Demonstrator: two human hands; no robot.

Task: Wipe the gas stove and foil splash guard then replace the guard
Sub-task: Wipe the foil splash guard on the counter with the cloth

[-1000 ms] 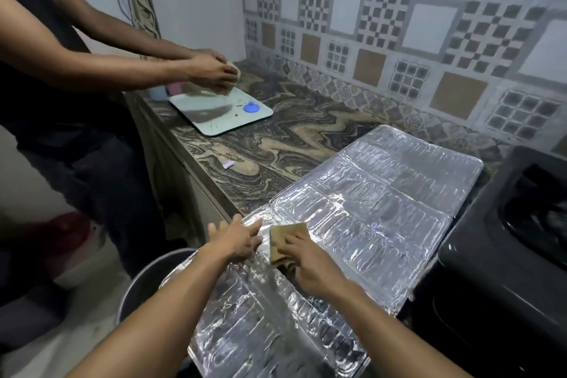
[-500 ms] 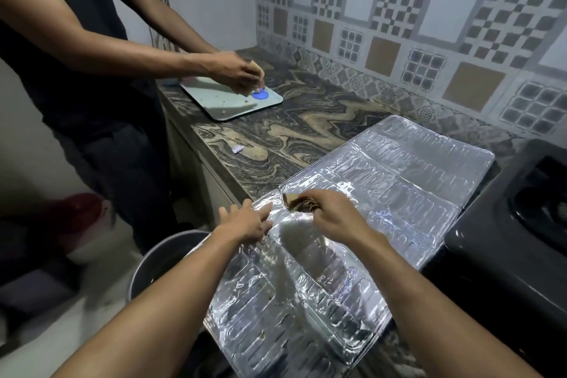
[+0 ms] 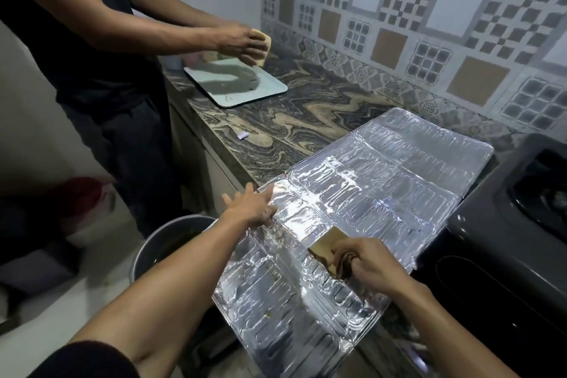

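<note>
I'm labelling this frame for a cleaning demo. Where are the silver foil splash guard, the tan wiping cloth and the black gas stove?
Silver foil splash guard (image 3: pixel 383 181): head view, bare middle panel.
Tan wiping cloth (image 3: pixel 325 247): head view, exposed flat part.
Black gas stove (image 3: pixel 503 224): head view, top surface.

Pale tray (image 3: pixel 236 87) on marbled counter (image 3: pixel 306 129) — bucket (image 3: pixel 159 242) below

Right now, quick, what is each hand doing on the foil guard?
Left hand: open, fingers spread flat on the foil splash guard, pinning its edge.
Right hand: closed on the wiping cloth, pressing it on the foil.
</note>
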